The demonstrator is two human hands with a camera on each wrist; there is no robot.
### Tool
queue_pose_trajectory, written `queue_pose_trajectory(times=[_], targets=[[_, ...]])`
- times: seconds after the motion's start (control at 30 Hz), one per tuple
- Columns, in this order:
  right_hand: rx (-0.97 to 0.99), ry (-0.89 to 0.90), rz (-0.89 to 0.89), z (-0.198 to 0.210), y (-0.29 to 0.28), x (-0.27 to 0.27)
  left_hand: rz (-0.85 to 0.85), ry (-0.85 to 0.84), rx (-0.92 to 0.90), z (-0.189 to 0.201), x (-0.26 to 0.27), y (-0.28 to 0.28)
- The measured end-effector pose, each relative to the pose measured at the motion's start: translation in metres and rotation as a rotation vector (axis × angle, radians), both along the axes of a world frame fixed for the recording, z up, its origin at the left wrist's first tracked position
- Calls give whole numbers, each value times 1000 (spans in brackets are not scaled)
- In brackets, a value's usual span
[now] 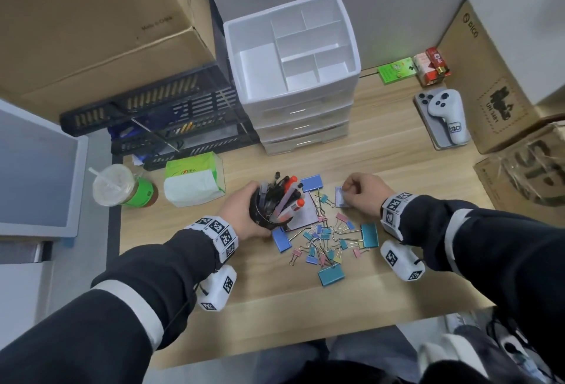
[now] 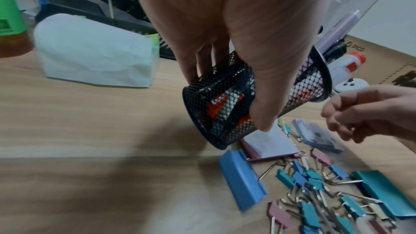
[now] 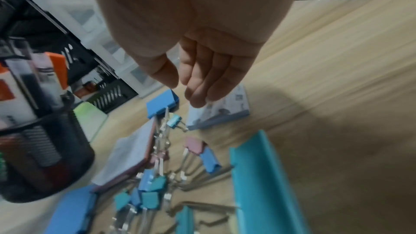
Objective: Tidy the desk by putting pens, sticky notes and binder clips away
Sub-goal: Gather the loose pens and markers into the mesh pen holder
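Note:
My left hand (image 1: pixel 241 212) grips a black mesh pen holder (image 1: pixel 266 212) full of pens, tilted and lifted off the desk; the thumb and fingers wrap its wall (image 2: pixel 225 104). My right hand (image 1: pixel 363 191) hangs with loosely bent fingers (image 3: pixel 202 86) over a small blue sticky note pad (image 3: pixel 225 111), holding nothing; whether the fingertips touch the pad I cannot tell. A larger pink-edged sticky pad (image 1: pixel 302 214) lies under the holder. Several binder clips (image 1: pixel 324 249), small and large, blue, teal and pink, are scattered between my hands.
A white drawer organizer (image 1: pixel 302 114) with open top compartments stands behind the clips. A tissue pack (image 1: pixel 192 182) and a drink cup (image 1: pixel 119 185) sit left, black crates (image 1: pixel 153 114) behind them. A phone with a controller (image 1: pixel 443 114) and cardboard boxes (image 1: pixel 489 84) lie right.

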State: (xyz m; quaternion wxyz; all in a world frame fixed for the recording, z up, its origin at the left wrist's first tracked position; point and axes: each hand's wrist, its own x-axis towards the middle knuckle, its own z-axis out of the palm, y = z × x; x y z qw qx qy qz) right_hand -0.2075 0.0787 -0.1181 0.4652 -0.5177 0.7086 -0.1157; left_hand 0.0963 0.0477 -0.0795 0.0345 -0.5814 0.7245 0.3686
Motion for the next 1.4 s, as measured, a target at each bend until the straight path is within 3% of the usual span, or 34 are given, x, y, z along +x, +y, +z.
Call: queue_pose_trajectory(times=[0.2, 0.37, 0.6, 0.77, 1.03, 1.4], targets=[[1, -346, 160, 42, -4, 28, -27, 93, 26, 15, -38, -13], [-106, -440, 165, 57, -14, 38, -15, 200, 16, 22, -76, -20], [-128, -320, 140, 59, -29, 6, -95, 121, 26, 19, -112, -37], [-116, -169, 88, 63, -41, -33, -208, -143, 95, 17, -113, -57], [-132, 302, -138, 23, -102, -98, -176, -370, 122, 8, -77, -88], [-152, 230, -257, 19, -160, -90, -92, -421, 198, -17, -46, -99]])
